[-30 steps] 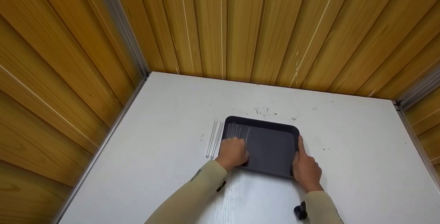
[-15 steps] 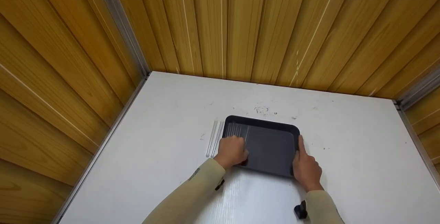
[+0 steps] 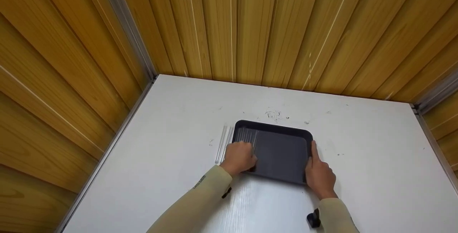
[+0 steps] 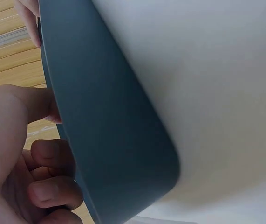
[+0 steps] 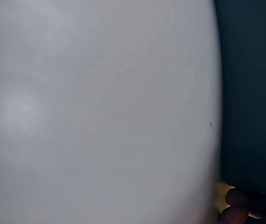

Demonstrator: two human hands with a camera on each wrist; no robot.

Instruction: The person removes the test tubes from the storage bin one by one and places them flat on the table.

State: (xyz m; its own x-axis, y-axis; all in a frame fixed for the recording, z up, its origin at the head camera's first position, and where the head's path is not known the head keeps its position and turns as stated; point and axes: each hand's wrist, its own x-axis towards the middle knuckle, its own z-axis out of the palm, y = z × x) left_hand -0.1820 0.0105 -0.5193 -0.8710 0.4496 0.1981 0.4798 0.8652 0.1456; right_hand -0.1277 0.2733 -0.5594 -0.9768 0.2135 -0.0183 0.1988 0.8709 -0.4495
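Observation:
A shallow dark tray point(image 3: 282, 156) stands on the white table, with several thin clear rods point(image 3: 244, 135) side by side along its left part. My left hand point(image 3: 238, 157) reaches over the tray's near left corner with curled fingers. One clear rod point(image 3: 255, 139) sticks out beyond its thumb side, and the hand seems to pinch it; the fingers hide its near end. In the left wrist view, the tray's outer wall point(image 4: 105, 112) covers the fingertips. My right hand point(image 3: 320, 176) grips the tray's right rim, its index finger stretched along the outer side.
Clear rods point(image 3: 222, 145) lie on the table just left of the tray. A black wrist device point(image 3: 313, 220) sits by the right sleeve. Wood-patterned walls point(image 3: 250, 29) bound the white table point(image 3: 179, 125) at the back and sides.
The left hand has slid slightly left, and the rod at its thumb side has shifted left with it, closer to the other rods. The right hand and tray hold still.

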